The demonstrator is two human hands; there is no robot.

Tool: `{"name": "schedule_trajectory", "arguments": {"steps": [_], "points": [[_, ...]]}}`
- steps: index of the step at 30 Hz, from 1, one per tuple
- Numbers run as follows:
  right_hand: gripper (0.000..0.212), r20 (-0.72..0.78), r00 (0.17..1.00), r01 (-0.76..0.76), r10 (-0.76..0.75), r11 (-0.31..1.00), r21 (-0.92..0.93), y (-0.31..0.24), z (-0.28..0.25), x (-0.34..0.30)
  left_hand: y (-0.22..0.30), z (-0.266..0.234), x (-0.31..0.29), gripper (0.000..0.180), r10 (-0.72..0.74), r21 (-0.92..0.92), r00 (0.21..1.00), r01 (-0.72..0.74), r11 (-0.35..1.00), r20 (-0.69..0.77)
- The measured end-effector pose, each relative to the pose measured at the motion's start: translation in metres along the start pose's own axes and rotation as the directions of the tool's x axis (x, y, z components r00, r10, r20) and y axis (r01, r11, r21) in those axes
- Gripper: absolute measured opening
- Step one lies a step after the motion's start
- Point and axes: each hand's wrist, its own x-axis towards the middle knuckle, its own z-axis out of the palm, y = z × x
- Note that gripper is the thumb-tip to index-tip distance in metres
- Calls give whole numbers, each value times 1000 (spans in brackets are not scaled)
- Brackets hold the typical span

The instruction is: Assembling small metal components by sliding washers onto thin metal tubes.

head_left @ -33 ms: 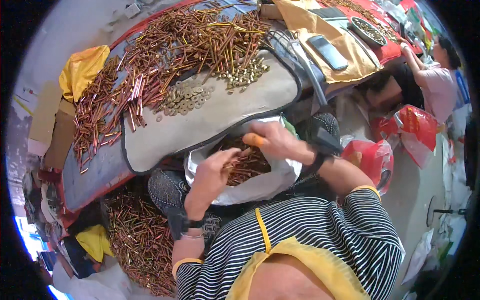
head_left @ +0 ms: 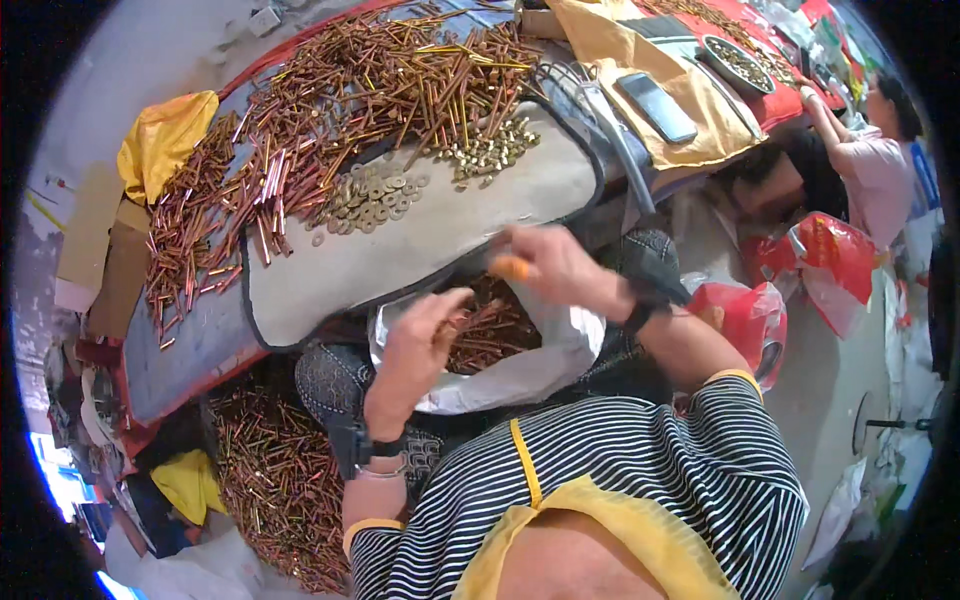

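My left hand (head_left: 412, 340) is at the left rim of a white bag (head_left: 560, 350) on my lap. Its fingers curl inward, and whatever they hold is hidden. Opposite it, my right hand (head_left: 565, 268), with an orange wrap on one finger, hovers over the bag's far right edge. Motion smears its fingers. Inside the bag lie many copper-coloured bolts (head_left: 495, 335). On the grey mat (head_left: 480, 225) just beyond are a pile of flat washers (head_left: 375, 195) and a heap of small brass-coloured nuts (head_left: 490, 150).
A large heap of long bolts (head_left: 390, 80) covers the table's far side. More bolts (head_left: 280, 480) fill a pile at my lower left. A phone (head_left: 655, 105) rests on yellow cloth near a bowl (head_left: 738, 65). Red bags (head_left: 825, 265) and another person (head_left: 870, 170) are at right.
My right hand has moved a little away from the bag's middle, toward the table and to the right. The gap between my hands is wider; my left hand has barely shifted.
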Motion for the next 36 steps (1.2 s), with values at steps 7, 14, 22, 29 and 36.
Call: {"name": "schedule_trajectory", "arguments": {"steps": [7, 14, 22, 29, 36], "points": [[23, -290, 851, 192, -437, 774, -603, 101, -59, 122, -30, -31, 60, 31, -496, -961, 865, 193, 197, 72], [14, -116, 833, 267, -541, 577, -772, 115, -59, 163, -49, -21, 84, 27, -567, -991, 821, 125, 51, 74], [17, -384, 917, 131, -111, 991, 26, 63, -29, 125, -64, -13, 78, 26, -553, -991, 833, 95, 92, 28], [44, -131, 987, -8, 95, 835, 550, 44, 17, 105, -80, -26, 70, 29, -619, -996, 784, 30, 85, -29], [35, 39, 976, -205, 216, 827, 523, 29, 21, 112, -91, -26, 61, 27, -582, -999, 813, 35, 40, 5]]}}
